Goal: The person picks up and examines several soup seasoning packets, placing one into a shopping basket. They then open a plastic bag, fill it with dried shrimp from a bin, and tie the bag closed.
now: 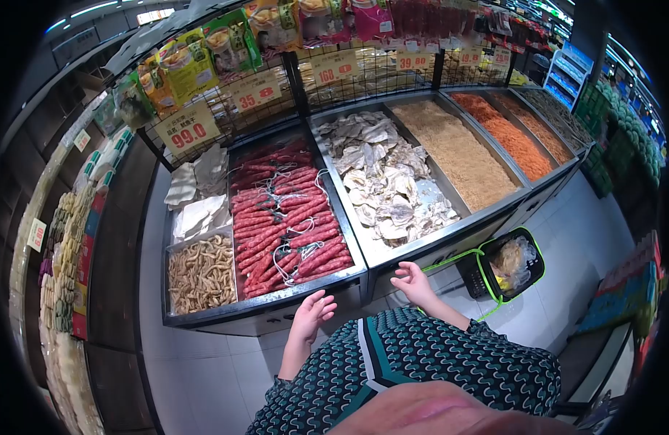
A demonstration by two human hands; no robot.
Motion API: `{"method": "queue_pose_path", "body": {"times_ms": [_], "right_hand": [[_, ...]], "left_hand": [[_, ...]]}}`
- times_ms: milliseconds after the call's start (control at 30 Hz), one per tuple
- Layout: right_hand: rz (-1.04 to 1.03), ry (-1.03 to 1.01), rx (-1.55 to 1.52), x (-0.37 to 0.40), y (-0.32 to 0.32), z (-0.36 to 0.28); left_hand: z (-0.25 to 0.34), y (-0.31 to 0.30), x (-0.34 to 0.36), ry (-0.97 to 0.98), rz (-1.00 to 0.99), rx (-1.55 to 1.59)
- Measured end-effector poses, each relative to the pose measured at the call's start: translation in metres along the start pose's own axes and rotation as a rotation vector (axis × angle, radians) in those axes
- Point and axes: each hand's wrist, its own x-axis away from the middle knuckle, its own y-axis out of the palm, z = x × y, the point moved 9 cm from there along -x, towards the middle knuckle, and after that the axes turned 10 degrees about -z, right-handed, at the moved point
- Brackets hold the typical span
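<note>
My left hand [315,313] is held in the air, empty, with fingers loosely stretched out. It is nearest to the front edge of a bin of red sausages [292,221] tied with white string. Farther to the right, my right hand [413,282] is also empty, its fingers apart, before the bin of dried flat fish [392,185]. Small tan dried seafood [201,274] fills a compartment at the front left, with pale flat dried pieces [202,217] behind it. Neither hand touches the goods.
A black shopping basket [521,264] with green trim and bagged goods stands on the floor at right. Bins of tan dried shrimp [454,145] and orange dried goods [502,138] continue rightward. Hanging packets [229,40] and price signs [186,129] line the rack; shelves [109,275] stand left.
</note>
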Motion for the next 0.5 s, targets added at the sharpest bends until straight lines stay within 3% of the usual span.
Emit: {"method": "queue_pose_path", "body": {"times_ms": [500], "right_hand": [[0.083,-0.027,0.016,-0.044,-0.159,-0.007]], "left_hand": [[-0.005,0.13,-0.132,-0.079,-0.105,-0.095]]}}
